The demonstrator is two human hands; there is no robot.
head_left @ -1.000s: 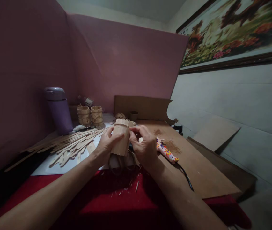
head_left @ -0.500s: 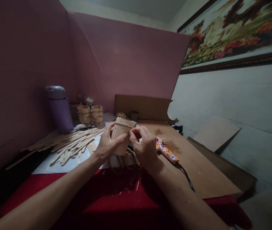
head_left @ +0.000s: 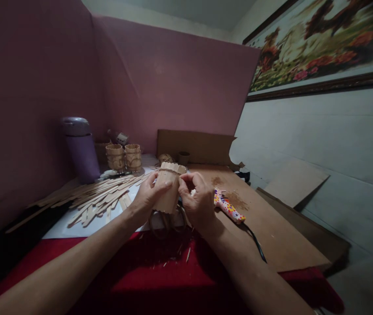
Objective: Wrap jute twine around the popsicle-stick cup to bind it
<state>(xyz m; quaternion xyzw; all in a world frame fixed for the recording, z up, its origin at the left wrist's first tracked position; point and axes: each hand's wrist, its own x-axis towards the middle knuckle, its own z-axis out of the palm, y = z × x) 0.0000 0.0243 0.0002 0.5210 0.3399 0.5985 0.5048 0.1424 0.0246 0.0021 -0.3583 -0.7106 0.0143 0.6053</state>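
My left hand (head_left: 147, 195) is wrapped round the left side of a small cup made of wooden craft sticks (head_left: 169, 189), held upright above the table. My right hand (head_left: 196, 197) pinches at the cup's right side near its rim, fingers closed together; what lies between the fingertips is too small to make out. A glue gun with coloured dots (head_left: 228, 206) lies just right of my right hand, its black cord trailing toward me.
A pile of loose craft sticks (head_left: 97, 196) lies on white paper at the left. Two finished stick cups (head_left: 124, 158) and a purple flask (head_left: 80, 150) stand behind them. A brown cardboard sheet (head_left: 271, 227) covers the right side; red cloth (head_left: 160, 280) lies in front.
The cup tilted left half a second ago and now stands upright again. Both hands stay on it with only small shifts of the fingers.
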